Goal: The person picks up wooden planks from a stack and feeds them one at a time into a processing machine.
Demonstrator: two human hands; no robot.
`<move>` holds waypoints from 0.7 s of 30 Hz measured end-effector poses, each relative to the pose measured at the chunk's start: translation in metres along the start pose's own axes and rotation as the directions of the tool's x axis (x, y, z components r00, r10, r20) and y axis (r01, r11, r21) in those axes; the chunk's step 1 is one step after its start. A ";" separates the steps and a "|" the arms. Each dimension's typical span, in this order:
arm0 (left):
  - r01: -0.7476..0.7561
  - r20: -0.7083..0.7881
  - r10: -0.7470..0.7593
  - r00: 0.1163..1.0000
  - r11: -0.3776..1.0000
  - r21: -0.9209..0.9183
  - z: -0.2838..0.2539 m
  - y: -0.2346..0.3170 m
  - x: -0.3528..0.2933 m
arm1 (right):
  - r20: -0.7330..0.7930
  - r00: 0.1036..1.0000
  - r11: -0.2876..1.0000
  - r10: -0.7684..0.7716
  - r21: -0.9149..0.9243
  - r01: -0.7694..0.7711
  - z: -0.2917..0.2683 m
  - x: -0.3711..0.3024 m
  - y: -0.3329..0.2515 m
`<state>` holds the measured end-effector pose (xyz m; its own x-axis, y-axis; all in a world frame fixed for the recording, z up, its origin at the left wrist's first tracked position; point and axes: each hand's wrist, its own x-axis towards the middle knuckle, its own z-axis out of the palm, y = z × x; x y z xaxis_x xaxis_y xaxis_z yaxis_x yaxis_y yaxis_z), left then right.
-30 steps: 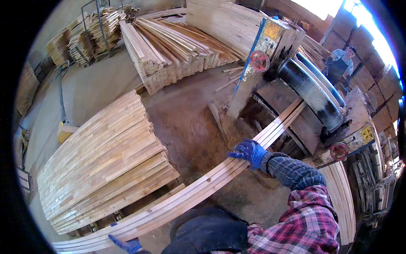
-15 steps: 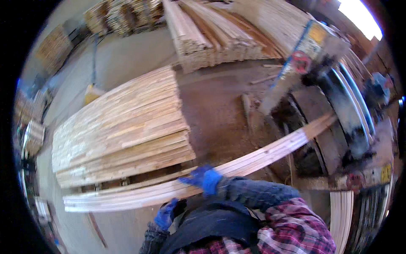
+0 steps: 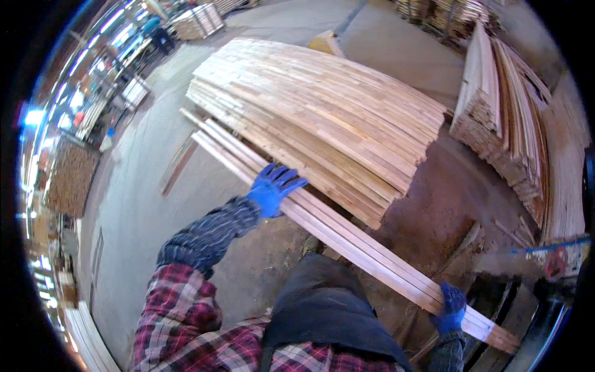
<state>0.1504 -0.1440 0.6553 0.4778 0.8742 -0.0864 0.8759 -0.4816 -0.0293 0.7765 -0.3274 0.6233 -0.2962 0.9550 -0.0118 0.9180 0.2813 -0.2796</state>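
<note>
Several long, pale wooden strips [image 3: 353,239] lie side by side in a narrow bundle, slanting from upper left to lower right before me. My left hand [image 3: 273,189], in a blue glove, rests across them toward the far left end, its fingers stretched and spread over the top. Near the right end, my right hand [image 3: 451,308] in a blue glove is closed around the strips; part of its fingers is hidden. Just beyond the bundle is a broad, low stack of boards [image 3: 322,118], its layers stepped along the near side.
At the lower right stands a machine [image 3: 558,257] with a blue-edged panel, close to the strips' right end. Taller lumber piles [image 3: 496,118] are at the right. Thin wood lengths [image 3: 178,162] lie on the floor. Another person [image 3: 158,34] is far off at upper left.
My view has turned, so the stack appears further right. My left hand has come onto the strips, and my right hand now grips near their right end, with the hands further apart.
</note>
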 end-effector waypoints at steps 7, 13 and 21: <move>-0.042 0.130 0.034 0.991 0.997 0.057 0.023 0.102 0.061 | -0.179 0.982 0.992 0.058 -0.103 -0.077 0.006 -0.009 0.040; -0.229 0.110 0.243 0.964 0.965 -0.126 -0.009 0.170 0.065 | -0.015 0.974 0.964 -0.227 0.142 0.226 -0.009 0.100 -0.095; -0.103 0.052 0.102 0.993 0.994 0.030 0.009 0.031 0.033 | 0.075 0.996 0.995 -0.041 0.096 0.033 -0.021 0.070 -0.059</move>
<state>0.1923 -0.1309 0.6428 0.5602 0.8164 -0.1402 0.8194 -0.5710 -0.0506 0.7071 -0.2749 0.6593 -0.3523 0.9331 -0.0723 0.8779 0.3026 -0.3711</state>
